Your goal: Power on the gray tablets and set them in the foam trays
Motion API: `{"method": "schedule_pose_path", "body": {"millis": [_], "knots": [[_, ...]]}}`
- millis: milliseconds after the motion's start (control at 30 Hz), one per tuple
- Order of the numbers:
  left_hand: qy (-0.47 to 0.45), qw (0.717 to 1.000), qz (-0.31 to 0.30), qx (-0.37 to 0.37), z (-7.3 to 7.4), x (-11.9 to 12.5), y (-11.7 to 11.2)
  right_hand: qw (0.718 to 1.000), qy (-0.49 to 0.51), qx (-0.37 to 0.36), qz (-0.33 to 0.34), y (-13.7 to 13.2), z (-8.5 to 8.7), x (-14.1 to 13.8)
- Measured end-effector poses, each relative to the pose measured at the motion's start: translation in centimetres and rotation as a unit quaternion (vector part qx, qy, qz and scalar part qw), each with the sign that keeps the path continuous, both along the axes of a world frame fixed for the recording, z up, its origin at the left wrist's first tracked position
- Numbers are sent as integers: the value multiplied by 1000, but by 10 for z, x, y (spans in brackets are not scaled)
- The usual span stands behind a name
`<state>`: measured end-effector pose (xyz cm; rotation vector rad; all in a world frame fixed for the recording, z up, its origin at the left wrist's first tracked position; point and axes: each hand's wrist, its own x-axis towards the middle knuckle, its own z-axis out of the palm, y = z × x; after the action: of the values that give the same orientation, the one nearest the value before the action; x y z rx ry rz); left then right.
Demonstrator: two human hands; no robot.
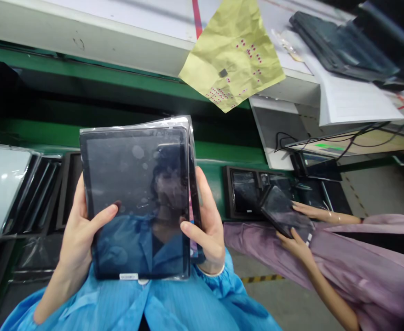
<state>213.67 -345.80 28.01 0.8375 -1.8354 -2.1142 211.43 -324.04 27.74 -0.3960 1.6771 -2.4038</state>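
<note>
I hold a black tablet (pixel 136 193) wrapped in a clear plastic bag upright in front of me, its dark screen facing me and showing a reflection. My left hand (pixel 79 230) grips its left edge, thumb laid across the glass. My right hand (pixel 207 220) grips the right edge, thumb on the screen and fingers behind. More bagged tablets appear stacked behind the front one. My blue sleeves show at the bottom.
A co-worker in a lilac smock (pixel 354 262) at the right holds another tablet (pixel 283 214) in both hands. Bagged tablets stand in a row (pixel 32 193) at the left. A yellow crumpled sheet (pixel 233 53) with red dots hangs from the white shelf; papers and cables lie to the right.
</note>
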Motion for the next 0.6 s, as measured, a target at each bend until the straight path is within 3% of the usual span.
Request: {"method": "schedule_pose_path", "body": {"millis": [167, 300, 433, 533, 600], "knots": [[27, 993, 12, -114, 6, 11, -24, 995, -29, 63, -69, 9, -19, -6], [31, 975, 28, -216, -1, 8, -66, 979, -68, 124, -148, 28, -69, -26], [-17, 970, 85, -225, -39, -2, -132, 966, -132, 106, -193, 35, -129, -43], [-82, 966, 21, -246, -73, -13, -177, 965, -173, 81, -181, 23, -164, -54], [-89, 961, -18, -262, -93, -23, -193, 965, -188, 78, -166, 8, -182, -65]]}}
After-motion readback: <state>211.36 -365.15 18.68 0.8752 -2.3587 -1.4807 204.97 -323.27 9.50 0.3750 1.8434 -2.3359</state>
